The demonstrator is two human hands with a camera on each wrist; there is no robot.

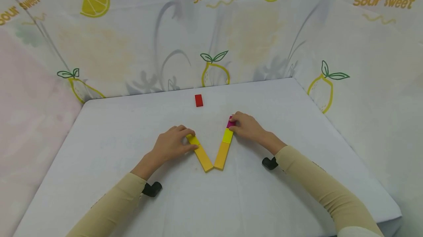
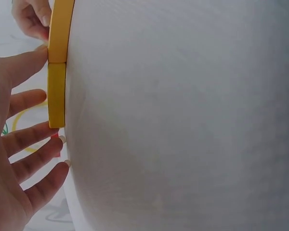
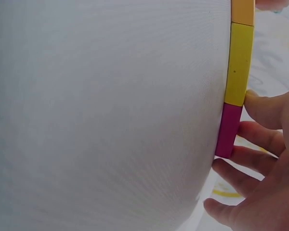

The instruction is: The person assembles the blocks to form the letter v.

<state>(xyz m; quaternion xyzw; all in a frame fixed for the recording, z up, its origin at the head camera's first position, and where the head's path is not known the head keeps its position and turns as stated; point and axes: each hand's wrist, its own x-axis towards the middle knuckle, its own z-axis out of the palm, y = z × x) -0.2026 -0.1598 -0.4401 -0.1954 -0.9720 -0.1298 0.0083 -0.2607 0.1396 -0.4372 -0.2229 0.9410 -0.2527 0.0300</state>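
Observation:
Two strips of flat blocks form a V on the white table. On the left, a long orange-yellow block (image 1: 204, 159) meets a shorter yellow block (image 2: 57, 96). The right strip has a long orange-yellow block (image 1: 221, 156), a bright yellow block (image 1: 227, 136) and a magenta block (image 3: 228, 131) at its far end. My left hand (image 1: 172, 142) touches the shorter yellow block, its fingers spread and fairly straight, its thumb by the joint. My right hand (image 1: 246, 125) holds the magenta block by thumb and fingers, its thumb at the joint with the yellow one.
A red block (image 1: 199, 100) lies apart, farther back on the white-covered table (image 1: 132, 115). A lemon-print cloth (image 1: 198, 27) hangs behind and at the sides. Black devices sit at the left wrist (image 1: 152, 189) and right wrist (image 1: 270, 163).

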